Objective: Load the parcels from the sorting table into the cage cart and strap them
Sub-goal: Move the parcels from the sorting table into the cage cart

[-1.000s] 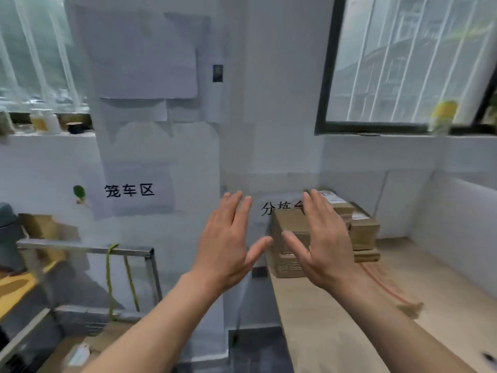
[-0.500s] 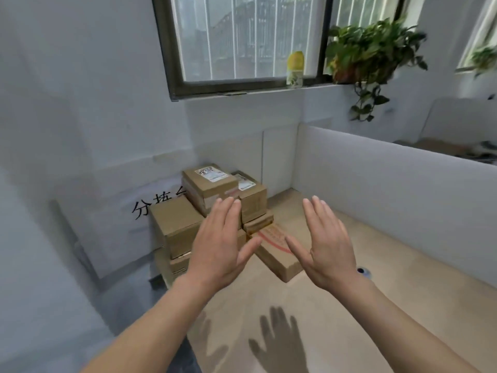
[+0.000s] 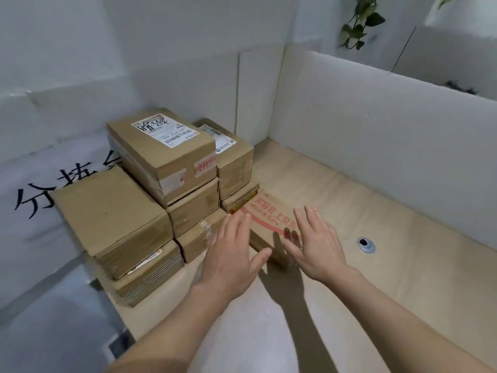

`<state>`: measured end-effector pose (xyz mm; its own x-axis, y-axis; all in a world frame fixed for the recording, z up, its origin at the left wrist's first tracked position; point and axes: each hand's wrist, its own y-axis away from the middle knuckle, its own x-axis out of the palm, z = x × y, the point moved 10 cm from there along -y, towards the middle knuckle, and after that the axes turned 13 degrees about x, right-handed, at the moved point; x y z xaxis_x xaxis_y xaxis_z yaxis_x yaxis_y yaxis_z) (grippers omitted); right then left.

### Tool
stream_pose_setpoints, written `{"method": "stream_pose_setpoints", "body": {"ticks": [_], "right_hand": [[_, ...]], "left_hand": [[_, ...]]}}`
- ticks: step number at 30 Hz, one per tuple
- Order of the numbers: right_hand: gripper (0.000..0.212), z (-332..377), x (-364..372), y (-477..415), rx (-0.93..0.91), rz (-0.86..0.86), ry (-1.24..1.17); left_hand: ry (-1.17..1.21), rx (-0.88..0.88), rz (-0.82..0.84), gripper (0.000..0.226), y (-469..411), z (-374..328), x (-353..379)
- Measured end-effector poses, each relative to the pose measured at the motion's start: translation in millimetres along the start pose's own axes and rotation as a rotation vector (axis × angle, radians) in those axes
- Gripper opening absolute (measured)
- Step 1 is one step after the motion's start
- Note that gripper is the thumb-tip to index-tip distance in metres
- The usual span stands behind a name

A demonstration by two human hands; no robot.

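On the sorting table (image 3: 363, 281), closed cardboard parcels (image 3: 161, 154) stand stacked at the far left.
Left hand (image 3: 231, 257) and right hand (image 3: 318, 249) hover spread-fingered, empty, over the flat red-printed parcel (image 3: 269, 215).

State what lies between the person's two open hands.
In the head view, the near end of the flat red-printed parcel shows between the left hand and the right hand.

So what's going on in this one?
A person stands at the sorting table, reaching with both hands open toward a flat parcel with red print. The left hand and right hand hover on either side of it, and neither grips anything yet. A stack of cardboard parcels sits just behind it. The cage cart is out of view.
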<state>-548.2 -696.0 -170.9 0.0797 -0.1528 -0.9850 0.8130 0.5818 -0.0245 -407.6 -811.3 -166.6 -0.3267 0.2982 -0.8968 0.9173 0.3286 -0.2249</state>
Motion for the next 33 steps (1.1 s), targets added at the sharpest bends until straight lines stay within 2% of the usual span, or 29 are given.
{"method": "stream_pose_setpoints", "body": {"ticks": [9,12,15,18,22,26,28,30,33], "right_hand": [[0.087,-13.8,84.1,-74.5,0.125,0.175,0.116],[0.082,-26.8,96.4,-90.7,0.173,0.228,0.078],[0.093,-34.7,104.1,-91.6,0.239,0.314,-0.022],[0.109,-32.2,115.6,-58.4,0.294,0.431,-0.140],[0.111,-30.4,120.6,6.9,0.342,0.429,-0.308],[0.104,-31.9,118.1,62.6,0.395,0.419,-0.452],[0.093,-31.8,113.8,86.3,0.403,0.428,-0.517],[0.083,-32.8,111.9,110.3,0.394,0.459,-0.528],[0.080,-34.0,110.4,148.0,0.350,0.485,-0.511]], "left_hand": [[0.152,-0.021,0.126,0.078,-26.0,45.5,75.3],[0.189,-0.053,0.192,0.076,-29.6,57.5,98.8],[0.241,-0.075,0.244,0.072,-26.4,67.9,119.1],[0.328,-0.115,0.228,0.064,-14.7,73.4,131.8],[0.384,-0.205,0.161,0.070,17.3,70.9,134.9],[0.420,-0.210,0.161,0.076,58.1,47.2,133.6],[0.425,-0.213,0.166,0.077,78.5,35.4,132.5],[0.436,-0.231,0.161,0.079,101.1,24.5,130.1],[0.425,-0.265,0.150,0.079,142.3,7.4,121.4]]}}
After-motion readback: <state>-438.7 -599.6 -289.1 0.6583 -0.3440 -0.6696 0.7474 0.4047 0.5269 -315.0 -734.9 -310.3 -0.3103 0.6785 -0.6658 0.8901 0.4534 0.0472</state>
